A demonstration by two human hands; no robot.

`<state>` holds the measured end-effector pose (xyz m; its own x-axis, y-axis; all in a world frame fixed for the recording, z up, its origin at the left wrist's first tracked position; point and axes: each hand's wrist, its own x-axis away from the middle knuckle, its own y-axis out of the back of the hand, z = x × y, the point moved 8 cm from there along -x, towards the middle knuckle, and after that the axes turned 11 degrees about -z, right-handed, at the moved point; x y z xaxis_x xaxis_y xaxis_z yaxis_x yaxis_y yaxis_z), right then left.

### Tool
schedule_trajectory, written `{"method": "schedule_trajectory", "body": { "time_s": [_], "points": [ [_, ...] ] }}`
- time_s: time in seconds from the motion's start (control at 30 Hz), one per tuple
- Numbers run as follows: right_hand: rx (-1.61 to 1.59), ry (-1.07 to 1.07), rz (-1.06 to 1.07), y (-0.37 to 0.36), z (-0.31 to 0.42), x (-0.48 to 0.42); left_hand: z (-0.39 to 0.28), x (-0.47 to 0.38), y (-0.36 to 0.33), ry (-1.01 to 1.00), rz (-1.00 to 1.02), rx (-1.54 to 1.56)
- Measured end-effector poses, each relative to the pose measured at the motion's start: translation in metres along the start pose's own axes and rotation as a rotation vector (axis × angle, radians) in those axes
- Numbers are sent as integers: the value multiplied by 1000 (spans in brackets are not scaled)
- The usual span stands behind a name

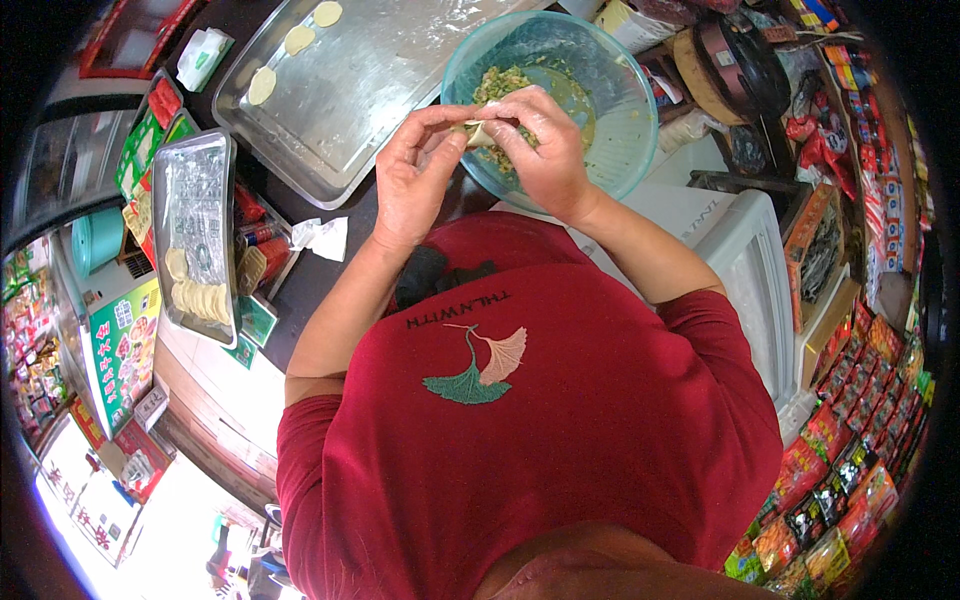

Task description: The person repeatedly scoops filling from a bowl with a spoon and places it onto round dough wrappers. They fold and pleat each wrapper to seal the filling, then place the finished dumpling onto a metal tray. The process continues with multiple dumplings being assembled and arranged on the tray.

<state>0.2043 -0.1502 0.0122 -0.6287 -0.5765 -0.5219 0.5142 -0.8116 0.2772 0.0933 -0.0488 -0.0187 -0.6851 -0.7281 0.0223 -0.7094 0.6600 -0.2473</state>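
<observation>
Between the fingertips of both hands is a small folded dumpling (478,135) of pale dough. My left hand (420,165) pinches it from the left, and my right hand (541,150) pinches its other side; flour dusts the fingers. Both are over the near left rim of a clear bluish bowl (643,142) that holds chopped green and pinkish filling (499,82). Left of the bowl lies a large metal tray (337,97) with several round dough wrappers (262,85) along its far left side. A smaller metal tray (196,161) holds a row of overlapping dough rounds (201,300).
A crumpled white tissue (321,237) lies on the dark table near my left forearm. A tissue pack (204,58) sits beyond the trays. At the right are a white appliance (739,225), a dark round cooker (739,67) and shelves of packaged goods (847,450).
</observation>
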Motion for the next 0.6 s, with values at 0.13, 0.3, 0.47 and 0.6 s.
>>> {"method": "schedule_trajectory", "body": {
  "time_s": [0.13,0.3,0.47,0.6],
  "points": [
    [-22,-53,-7,1,-2,-2,-5,3,0,-35,22,25],
    [-10,-33,-1,1,3,-5,-6,4,0,-102,12,-1],
    [-1,-35,-8,1,5,-6,-11,5,2,-213,12,-170],
    [-7,-33,-14,1,6,-6,-14,6,2,-271,-3,-193]
  ]
}}
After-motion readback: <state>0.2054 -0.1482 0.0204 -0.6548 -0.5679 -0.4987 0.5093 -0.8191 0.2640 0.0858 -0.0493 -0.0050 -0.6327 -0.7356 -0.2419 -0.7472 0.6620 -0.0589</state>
